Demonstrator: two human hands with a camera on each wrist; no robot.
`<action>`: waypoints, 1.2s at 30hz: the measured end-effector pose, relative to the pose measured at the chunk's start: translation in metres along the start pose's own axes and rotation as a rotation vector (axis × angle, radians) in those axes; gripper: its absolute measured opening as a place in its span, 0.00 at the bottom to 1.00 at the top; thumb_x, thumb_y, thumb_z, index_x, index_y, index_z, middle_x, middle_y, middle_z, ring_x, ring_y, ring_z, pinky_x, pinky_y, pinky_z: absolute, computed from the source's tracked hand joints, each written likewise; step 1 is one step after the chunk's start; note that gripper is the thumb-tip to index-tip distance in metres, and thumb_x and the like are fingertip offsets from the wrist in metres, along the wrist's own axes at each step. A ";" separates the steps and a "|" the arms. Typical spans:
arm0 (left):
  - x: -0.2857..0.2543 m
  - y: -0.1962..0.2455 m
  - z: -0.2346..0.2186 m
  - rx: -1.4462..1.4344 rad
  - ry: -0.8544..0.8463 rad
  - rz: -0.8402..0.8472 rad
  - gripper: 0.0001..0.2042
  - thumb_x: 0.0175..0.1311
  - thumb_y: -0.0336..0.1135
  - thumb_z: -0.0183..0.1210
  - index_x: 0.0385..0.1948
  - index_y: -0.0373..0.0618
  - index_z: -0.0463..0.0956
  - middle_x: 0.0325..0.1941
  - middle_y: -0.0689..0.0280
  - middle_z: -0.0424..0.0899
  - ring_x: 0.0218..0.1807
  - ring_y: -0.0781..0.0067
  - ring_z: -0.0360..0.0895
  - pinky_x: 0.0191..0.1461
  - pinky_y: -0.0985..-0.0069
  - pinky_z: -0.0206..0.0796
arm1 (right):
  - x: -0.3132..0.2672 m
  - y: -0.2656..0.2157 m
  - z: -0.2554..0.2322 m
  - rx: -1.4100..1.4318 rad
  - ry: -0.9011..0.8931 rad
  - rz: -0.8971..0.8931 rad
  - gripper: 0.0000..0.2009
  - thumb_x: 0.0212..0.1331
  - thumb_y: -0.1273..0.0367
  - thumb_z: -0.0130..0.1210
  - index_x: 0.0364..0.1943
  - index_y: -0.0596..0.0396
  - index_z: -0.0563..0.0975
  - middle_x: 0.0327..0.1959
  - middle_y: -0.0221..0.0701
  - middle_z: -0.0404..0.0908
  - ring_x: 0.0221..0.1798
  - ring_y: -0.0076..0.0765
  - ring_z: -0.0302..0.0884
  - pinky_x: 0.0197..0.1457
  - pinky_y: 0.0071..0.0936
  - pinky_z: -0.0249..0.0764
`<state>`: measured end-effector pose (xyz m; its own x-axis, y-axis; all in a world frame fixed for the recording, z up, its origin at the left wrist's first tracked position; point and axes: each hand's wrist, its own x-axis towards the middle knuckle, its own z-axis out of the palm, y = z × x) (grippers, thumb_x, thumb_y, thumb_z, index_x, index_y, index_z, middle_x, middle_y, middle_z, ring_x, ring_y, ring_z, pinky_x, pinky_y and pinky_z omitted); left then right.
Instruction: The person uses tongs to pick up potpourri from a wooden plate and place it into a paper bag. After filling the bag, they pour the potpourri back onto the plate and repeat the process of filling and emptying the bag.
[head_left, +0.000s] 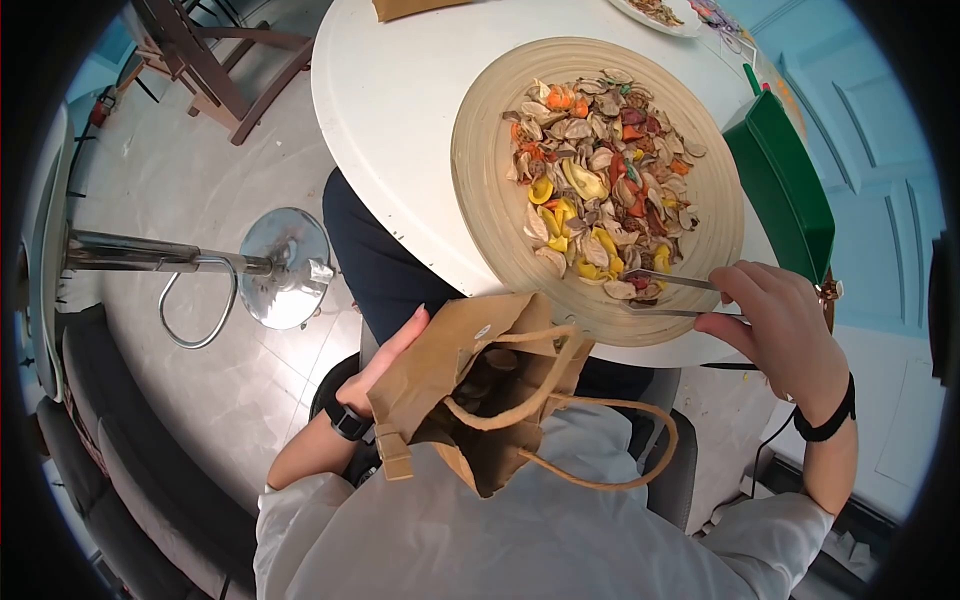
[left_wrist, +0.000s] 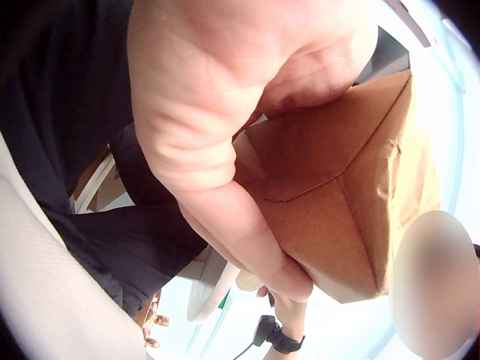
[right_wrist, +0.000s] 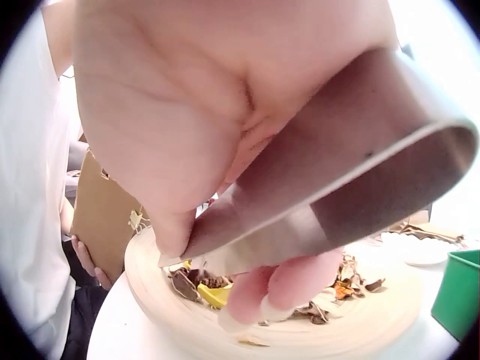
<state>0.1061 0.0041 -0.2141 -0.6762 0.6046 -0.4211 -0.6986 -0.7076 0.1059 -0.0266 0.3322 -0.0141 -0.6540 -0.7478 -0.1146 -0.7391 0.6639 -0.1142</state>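
Note:
A brown paper bag with twisted handles stands open-mouthed against the person's front, dark inside. The left hand grips it from the side; in the left wrist view its thumb and fingers wrap around the bag's base. Metal tongs are held by the right hand, thumb on one arm and fingers on the other. Their tips reach the near edge of a heap of dried petals, brown, yellow, orange and red, around a small dark piece. A round ribbed wooden plate bears the heap.
The plate lies on a white round table. A green box stands right of it. A white dish with dried bits sits at the far edge, a brown paper item at the far left. A chrome stool base is on the floor.

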 end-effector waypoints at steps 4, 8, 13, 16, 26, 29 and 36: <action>-0.001 0.001 0.004 0.003 0.008 0.004 0.33 0.75 0.59 0.37 0.73 0.46 0.52 0.74 0.58 0.60 0.72 0.62 0.63 0.77 0.62 0.55 | 0.002 0.003 0.001 0.046 -0.049 0.027 0.17 0.55 0.59 0.63 0.32 0.58 0.72 0.25 0.37 0.76 0.29 0.50 0.76 0.30 0.39 0.69; 0.002 0.001 0.008 -0.022 -0.061 -0.010 0.33 0.75 0.59 0.37 0.74 0.47 0.51 0.75 0.58 0.59 0.73 0.61 0.62 0.77 0.61 0.55 | 0.003 0.005 0.000 0.041 -0.080 0.041 0.16 0.56 0.59 0.63 0.31 0.57 0.73 0.24 0.37 0.75 0.27 0.50 0.75 0.29 0.39 0.68; 0.000 0.002 0.008 0.009 -0.118 -0.021 0.33 0.75 0.60 0.35 0.74 0.49 0.50 0.76 0.61 0.57 0.75 0.65 0.58 0.78 0.64 0.51 | 0.001 0.006 0.000 0.062 -0.084 0.067 0.15 0.56 0.59 0.63 0.31 0.57 0.74 0.24 0.38 0.76 0.27 0.49 0.76 0.29 0.38 0.68; -0.001 0.000 -0.001 -0.030 -0.031 -0.038 0.34 0.74 0.62 0.37 0.73 0.49 0.54 0.74 0.59 0.62 0.72 0.62 0.63 0.76 0.62 0.54 | -0.002 0.007 -0.004 0.115 -0.061 0.096 0.15 0.55 0.62 0.65 0.32 0.59 0.75 0.25 0.38 0.77 0.27 0.49 0.77 0.29 0.37 0.70; -0.001 0.000 -0.005 -0.032 -0.001 -0.050 0.31 0.75 0.59 0.37 0.72 0.49 0.57 0.72 0.63 0.66 0.70 0.69 0.67 0.72 0.68 0.59 | 0.004 -0.016 -0.031 0.389 -0.069 0.081 0.19 0.48 0.62 0.71 0.40 0.59 0.78 0.25 0.34 0.78 0.22 0.35 0.77 0.26 0.28 0.71; 0.000 0.000 -0.002 -0.009 0.004 -0.034 0.31 0.75 0.59 0.37 0.72 0.49 0.57 0.72 0.64 0.66 0.69 0.70 0.67 0.72 0.69 0.61 | 0.008 -0.026 -0.027 0.400 -0.046 -0.007 0.20 0.48 0.61 0.72 0.40 0.58 0.78 0.25 0.33 0.78 0.21 0.33 0.76 0.25 0.26 0.70; 0.002 -0.001 -0.005 -0.115 -0.006 -0.069 0.31 0.76 0.59 0.37 0.72 0.49 0.57 0.71 0.64 0.67 0.68 0.70 0.68 0.70 0.69 0.62 | 0.015 -0.020 -0.009 0.211 0.035 0.308 0.21 0.51 0.57 0.69 0.40 0.58 0.77 0.27 0.34 0.78 0.25 0.37 0.77 0.26 0.30 0.70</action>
<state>0.1067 0.0037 -0.2193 -0.6289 0.6552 -0.4186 -0.7124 -0.7012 -0.0271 -0.0227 0.3076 -0.0043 -0.8485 -0.5098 -0.1419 -0.4592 0.8427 -0.2812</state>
